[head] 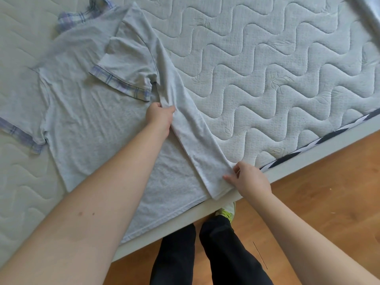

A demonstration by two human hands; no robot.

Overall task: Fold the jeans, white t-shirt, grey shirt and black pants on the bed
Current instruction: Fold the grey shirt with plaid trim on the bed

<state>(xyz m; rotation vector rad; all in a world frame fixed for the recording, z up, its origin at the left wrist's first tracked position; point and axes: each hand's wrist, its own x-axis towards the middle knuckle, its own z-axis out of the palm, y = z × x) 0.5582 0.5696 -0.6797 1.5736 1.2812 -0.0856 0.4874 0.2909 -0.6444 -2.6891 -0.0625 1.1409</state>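
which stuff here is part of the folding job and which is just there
In the job: grey shirt, held by left hand and right hand; bed under it.
Just there: wooden floor, black trousers and green shoe the person wears.

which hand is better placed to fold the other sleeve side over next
Left, probably. The left hand grips the folded strip mid-shirt, nearer the flat sleeve of the grey shirt. The right hand pinches the hem corner at the bed edge, farther away.

Bare forearms w/ no sleeves, black trousers [222, 254], white sneaker [227, 210] w/ neon-yellow laces.
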